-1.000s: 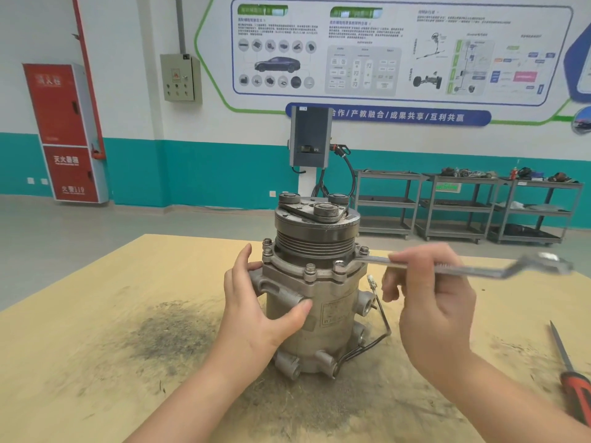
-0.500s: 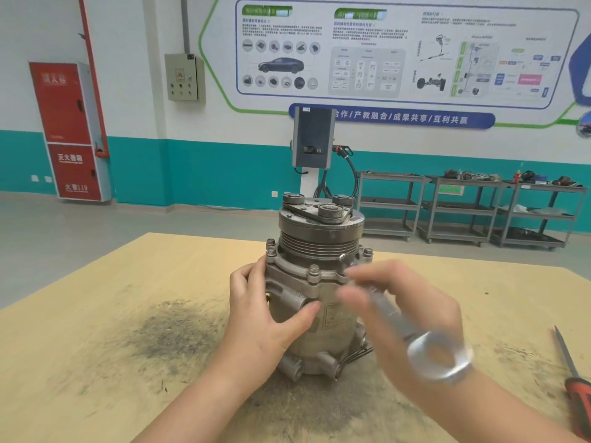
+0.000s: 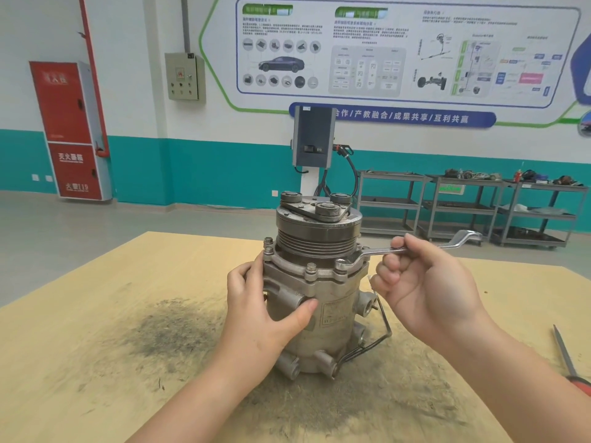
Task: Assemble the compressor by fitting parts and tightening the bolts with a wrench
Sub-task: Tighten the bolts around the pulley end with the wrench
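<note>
We see a wooden table (image 3: 96, 314), its top smudged with dark grime, and on it the compressor (image 3: 315, 282) stands upright near the middle, pulley end up. Our left hand (image 3: 259, 311) wraps the housing's left side — fingers behind, thumb pressed across the front. Our right hand (image 3: 425, 282) is curled around the shaft of the wrench (image 3: 393, 251), which lies roughly level, reaching out to the right. Its ring end sits over a flange bolt (image 3: 341, 265) on the front right of the body; another bolt (image 3: 310, 268) stands bare just left of it. At the table's right edge lies a screwdriver (image 3: 567, 359) — red handle, well apart from the compressor.
</note>
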`<state>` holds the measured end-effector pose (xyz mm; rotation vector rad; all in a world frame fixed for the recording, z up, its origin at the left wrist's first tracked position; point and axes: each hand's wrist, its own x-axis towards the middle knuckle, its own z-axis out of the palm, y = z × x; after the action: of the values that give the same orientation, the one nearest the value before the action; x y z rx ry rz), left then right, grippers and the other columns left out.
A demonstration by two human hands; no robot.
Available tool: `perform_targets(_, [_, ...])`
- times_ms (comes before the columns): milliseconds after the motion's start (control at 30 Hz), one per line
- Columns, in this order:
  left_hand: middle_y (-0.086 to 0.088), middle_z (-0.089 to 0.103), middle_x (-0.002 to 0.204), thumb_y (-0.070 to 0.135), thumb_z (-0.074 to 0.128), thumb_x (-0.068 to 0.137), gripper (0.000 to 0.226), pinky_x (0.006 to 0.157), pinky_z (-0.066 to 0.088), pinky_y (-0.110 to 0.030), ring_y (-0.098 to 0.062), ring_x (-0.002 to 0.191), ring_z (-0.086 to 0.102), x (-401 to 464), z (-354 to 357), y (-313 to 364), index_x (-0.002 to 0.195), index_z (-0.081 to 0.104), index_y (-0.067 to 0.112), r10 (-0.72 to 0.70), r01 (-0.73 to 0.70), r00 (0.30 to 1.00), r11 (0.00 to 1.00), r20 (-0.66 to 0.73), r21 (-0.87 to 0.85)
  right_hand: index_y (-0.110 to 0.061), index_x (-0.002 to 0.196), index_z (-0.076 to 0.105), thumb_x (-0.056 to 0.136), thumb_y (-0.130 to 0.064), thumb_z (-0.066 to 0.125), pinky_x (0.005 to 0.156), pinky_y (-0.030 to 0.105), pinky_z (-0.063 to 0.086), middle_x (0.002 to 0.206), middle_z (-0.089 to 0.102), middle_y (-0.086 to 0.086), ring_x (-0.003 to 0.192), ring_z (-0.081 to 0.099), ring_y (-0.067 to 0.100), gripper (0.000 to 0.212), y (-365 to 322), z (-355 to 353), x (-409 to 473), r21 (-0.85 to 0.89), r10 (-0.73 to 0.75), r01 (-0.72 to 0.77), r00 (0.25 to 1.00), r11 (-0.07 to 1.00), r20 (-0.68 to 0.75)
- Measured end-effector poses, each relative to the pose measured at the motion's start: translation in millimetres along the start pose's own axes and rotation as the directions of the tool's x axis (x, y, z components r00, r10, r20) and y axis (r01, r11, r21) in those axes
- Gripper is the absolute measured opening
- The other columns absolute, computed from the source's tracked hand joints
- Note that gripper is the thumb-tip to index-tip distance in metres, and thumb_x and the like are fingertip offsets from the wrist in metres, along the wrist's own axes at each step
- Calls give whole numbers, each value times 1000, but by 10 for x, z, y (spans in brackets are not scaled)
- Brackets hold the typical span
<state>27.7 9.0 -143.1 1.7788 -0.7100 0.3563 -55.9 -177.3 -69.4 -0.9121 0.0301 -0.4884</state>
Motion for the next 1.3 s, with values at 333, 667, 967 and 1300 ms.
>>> perform_targets(333, [21, 28, 122, 65, 67, 67, 93, 103, 32, -15, 14, 118, 33, 3, -15, 53, 146, 26, 38, -56, 55, 998, 998, 23, 16, -8, 88, 58, 85, -29, 51, 44, 24, 39, 57, 45, 4, 46, 41, 14, 22, -166, -113, 108, -143, 138, -112, 973, 983, 184])
perform_targets(667, [22, 26, 121, 60, 70, 71, 97, 111, 31, -25, -5, 126, 37, 2, -14, 58, 151, 23, 32, -96, 95, 995, 995, 28, 32, -18, 71, 70, 90, -35, 49, 53, 23, 45, 55, 52, 1, 51, 48, 13, 33, 67, -68, 3, -167, -228, 252, 962, 953, 150])
perform_targets(967, [18, 29, 123, 65, 69, 66, 97, 110, 36, -30, -5, 122, 42, 4, -7, 60, 148, 27, 35, -89, 89, 996, 996, 18, 14, -11, 95, 65, 94, -42, 60, 55, 17, 41, 70, 58, -9, 58, 52, 6, 31, 290, -42, -284, -404, -612, 914, 331, 21, 718])
perform_targets(1300, [16, 33, 123, 59, 69, 65, 89, 105, 35, -23, 2, 116, 41, -24, 0, 156, 143, 35, 33, -116, 118, 992, 992, -46, 42, -32, 83, 65, 95, -44, 53, 55, 18, 50, 68, 67, -10, 61, 64, 6, 21, 110, 188, -430, -552, -632, 793, 571, 257, 525])
